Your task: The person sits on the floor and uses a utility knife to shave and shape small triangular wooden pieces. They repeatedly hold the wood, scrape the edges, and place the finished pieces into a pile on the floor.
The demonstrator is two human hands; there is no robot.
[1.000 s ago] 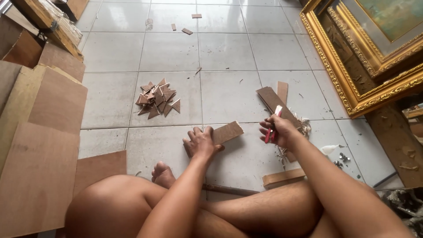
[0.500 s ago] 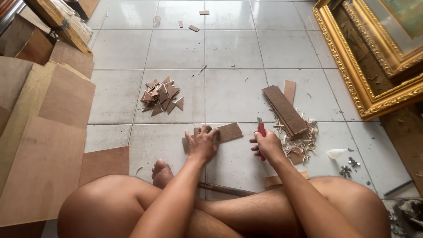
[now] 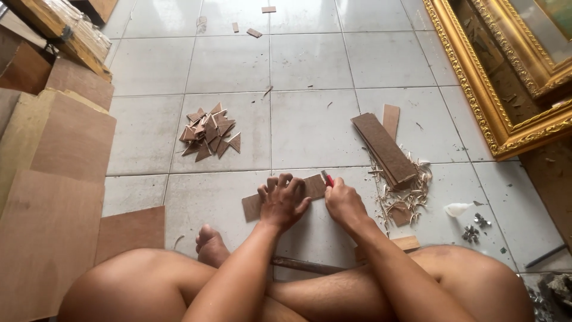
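Note:
I sit cross-legged on a tiled floor. My left hand (image 3: 281, 201) presses flat on a brown wooden strip (image 3: 253, 206) that lies on the tiles in front of me. My right hand (image 3: 342, 201) grips a red utility knife (image 3: 328, 178), its tip against the strip's right end, close to my left fingers. A pile of small brown wooden triangles (image 3: 210, 132) lies further out to the left.
A stack of long brown strips (image 3: 384, 146) with pale shavings (image 3: 411, 191) lies right of my hands. Plywood sheets (image 3: 56, 179) lean at the left. Gilded picture frames (image 3: 494, 89) stand at the right. Small metal fittings (image 3: 473, 229) and a wooden block (image 3: 407, 242) lie near my right knee.
My right hand with the knife has moved left from beside the strip stack to the strip under my left hand. My left hand has stayed on the strip.

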